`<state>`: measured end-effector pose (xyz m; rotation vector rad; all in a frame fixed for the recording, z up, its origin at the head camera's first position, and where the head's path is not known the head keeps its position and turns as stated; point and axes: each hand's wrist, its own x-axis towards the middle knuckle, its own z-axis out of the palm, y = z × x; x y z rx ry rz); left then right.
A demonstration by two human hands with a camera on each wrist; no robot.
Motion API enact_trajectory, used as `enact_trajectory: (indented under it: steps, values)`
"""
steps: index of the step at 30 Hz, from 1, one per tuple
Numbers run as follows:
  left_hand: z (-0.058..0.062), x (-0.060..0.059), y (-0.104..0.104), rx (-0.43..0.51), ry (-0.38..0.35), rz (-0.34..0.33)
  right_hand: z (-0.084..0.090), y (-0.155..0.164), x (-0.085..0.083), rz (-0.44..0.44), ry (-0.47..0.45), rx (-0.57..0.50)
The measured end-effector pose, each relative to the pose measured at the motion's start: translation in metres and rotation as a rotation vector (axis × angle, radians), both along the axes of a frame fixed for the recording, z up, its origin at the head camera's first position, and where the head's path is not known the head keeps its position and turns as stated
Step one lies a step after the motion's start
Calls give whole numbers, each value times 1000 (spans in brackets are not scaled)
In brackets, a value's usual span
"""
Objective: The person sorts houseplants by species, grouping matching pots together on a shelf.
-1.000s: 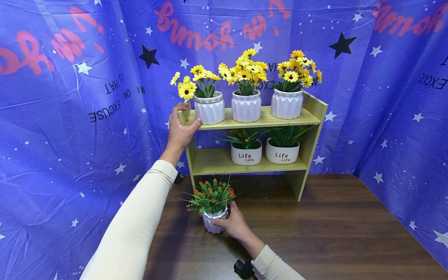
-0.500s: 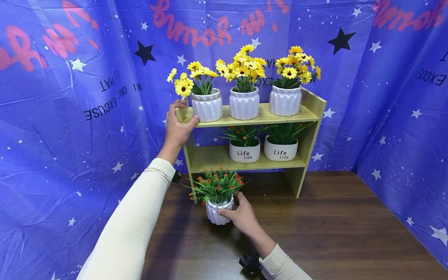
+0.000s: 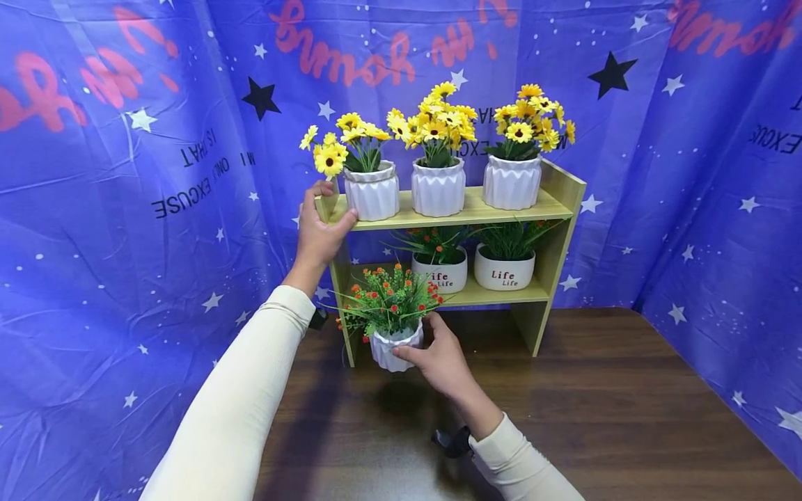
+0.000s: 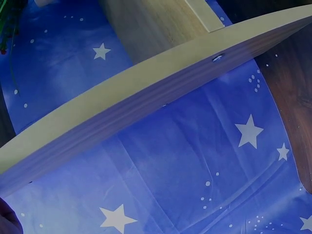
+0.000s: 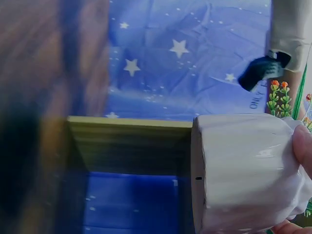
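Right hand [image 3: 442, 358] curled round a small white ribbed ceramic pot of green sprigs with red-orange buds [image 3: 391, 327], fingers on its side wall, thumb up by the rim; grip closed snugly on the pot. Pot lifted clear of the dark brown wooden worktop [image 3: 595, 410], held just in front of the left end of the lower board of a light wooden two-tier shelf [image 3: 564, 188]. From the right wrist view, flat white base of the pot [image 5: 243, 170] seen side-on, a fingertip [image 5: 303, 146] pressed to its wall, shelf edge close behind.

Left hand [image 3: 319, 226] clasped on the top left corner of the shelf, thumb lying along the front edge of the upper board, fingers wrapped behind the side panel; grip closed on the wood. Left wrist view filled by the pale shelf panel [image 4: 146, 92] against the cloth.

On the upper board, three white ribbed pots of yellow daisies [image 3: 438, 188] in a row. On the lower board, two round white pots lettered "Life" [image 3: 504, 268] with green foliage, side by side towards the right. Behind and to both sides, a blue star-printed cloth backdrop [image 3: 125, 243].
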<state>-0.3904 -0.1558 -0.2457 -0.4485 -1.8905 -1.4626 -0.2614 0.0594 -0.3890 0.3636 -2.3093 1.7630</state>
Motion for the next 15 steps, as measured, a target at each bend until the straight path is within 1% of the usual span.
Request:
enact_trajectory:
  steps: [5, 11, 15]
  values:
    - [2, 2, 1, 21, -20, -19, 18, -1, -10, -26, 16, 2]
    - [2, 1, 0, 15, -15, 2, 24, -4, -20, -46, 27, 4]
    - [0, 1, 0, 15, 6, 6, 27, -8, -24, -37, 21, -17]
